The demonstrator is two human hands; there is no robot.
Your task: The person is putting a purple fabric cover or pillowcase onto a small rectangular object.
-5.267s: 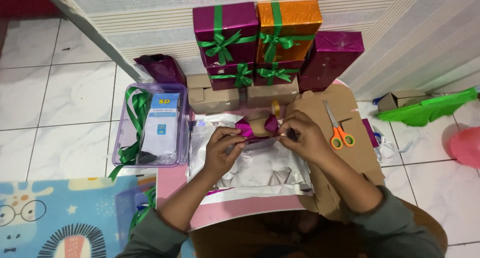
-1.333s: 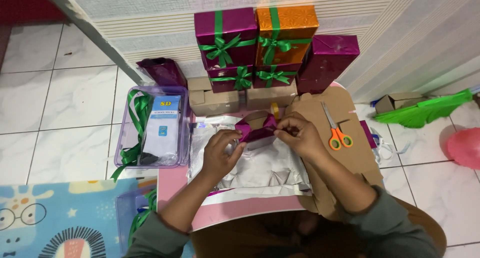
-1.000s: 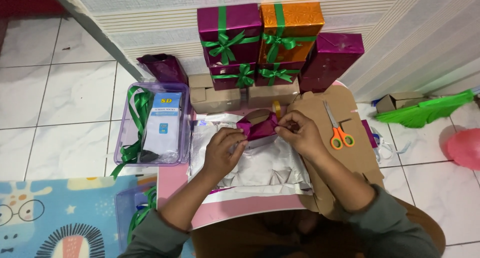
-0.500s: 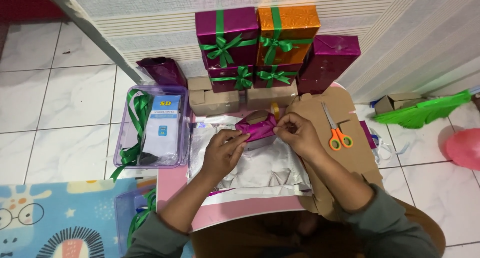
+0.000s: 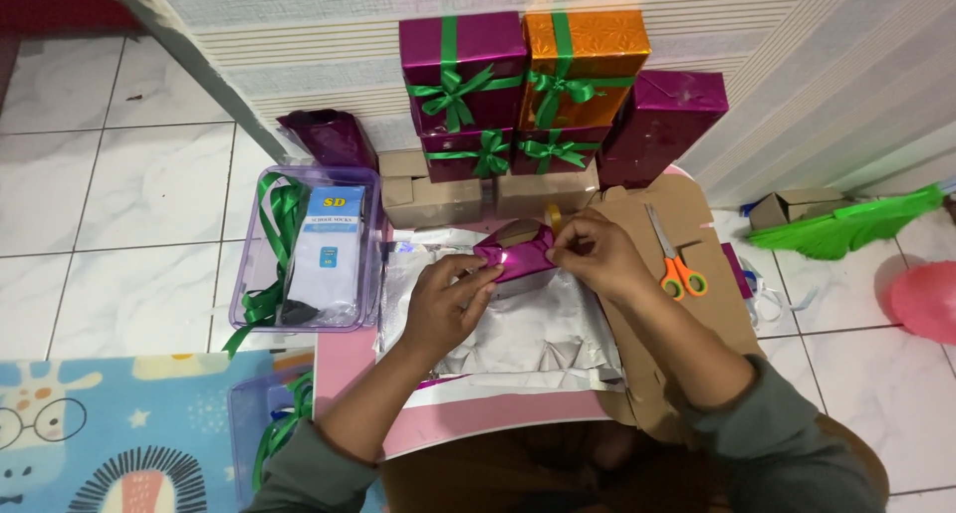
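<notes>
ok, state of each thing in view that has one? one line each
left hand: gripping the left end of the small box
right hand: pinching the paper at its right end
small box: half wrapped in magenta foil, held over the silver sheet
scissors: closed, flat on cardboard
purple gift: wrapped, green bow tied
orange gift: wrapped, green bow tied
magenta box: wrapped, no ribbon
clear tub: open, holds green ribbon

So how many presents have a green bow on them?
4. A purple box top left and an orange box top right, then two smaller purple boxes under them. The purple box on the right shows no bow; others may be hidden.
</notes>
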